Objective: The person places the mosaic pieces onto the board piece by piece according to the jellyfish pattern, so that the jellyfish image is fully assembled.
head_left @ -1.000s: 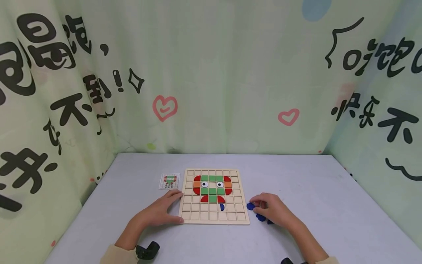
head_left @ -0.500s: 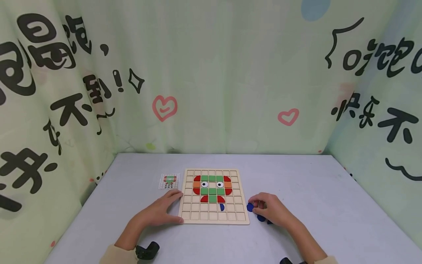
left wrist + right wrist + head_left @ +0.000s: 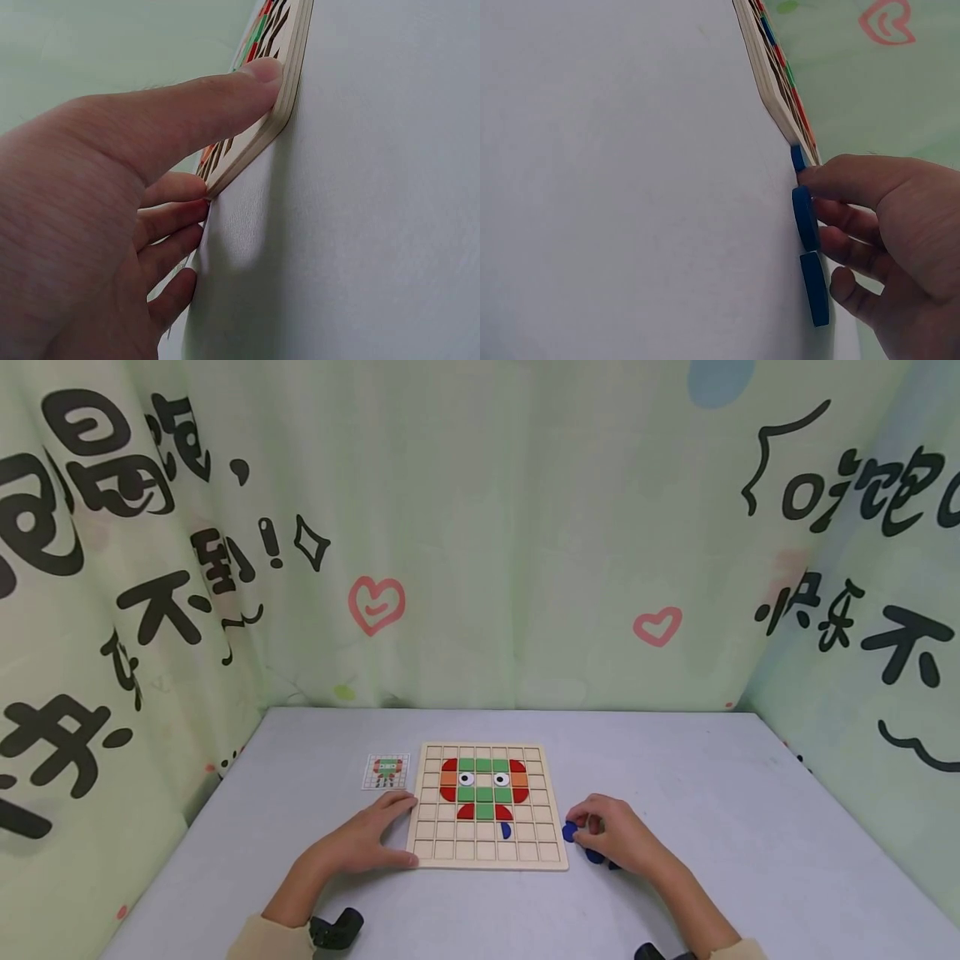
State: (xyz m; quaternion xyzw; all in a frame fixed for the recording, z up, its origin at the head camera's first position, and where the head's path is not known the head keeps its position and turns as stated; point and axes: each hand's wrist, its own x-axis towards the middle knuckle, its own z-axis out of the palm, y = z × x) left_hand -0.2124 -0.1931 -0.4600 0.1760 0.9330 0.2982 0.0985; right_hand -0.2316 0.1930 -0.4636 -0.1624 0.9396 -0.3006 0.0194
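A wooden grid board (image 3: pixel 450 852) lies on the table, bearing red, green and orange pieces, two eye pieces and one small blue piece (image 3: pixel 506 831) in a lower cell. My left hand (image 3: pixel 367 837) rests at its left side, the thumb (image 3: pixel 262 71) over the near corner and the fingertips along the edge. Just off the board's right edge, my right hand (image 3: pixel 621 837) pinches a blue puzzle piece (image 3: pixel 569 832) between thumb and forefinger. Below that hand, another blue piece (image 3: pixel 805 219) and a further one (image 3: pixel 815 289) lie in a row on the table.
Beside the board's top left corner lies a small pattern card (image 3: pixel 386 772) with a gridded figure. White cloth covers the table (image 3: pixel 675 752). Pale green curtains (image 3: pixel 510 568) with black lettering and pink hearts enclose the back and sides. Each wrist wears a black device (image 3: pixel 337 929).
The blue piece at my right fingertips has turned and shifted slightly toward me. My left hand and the board stay where they were.
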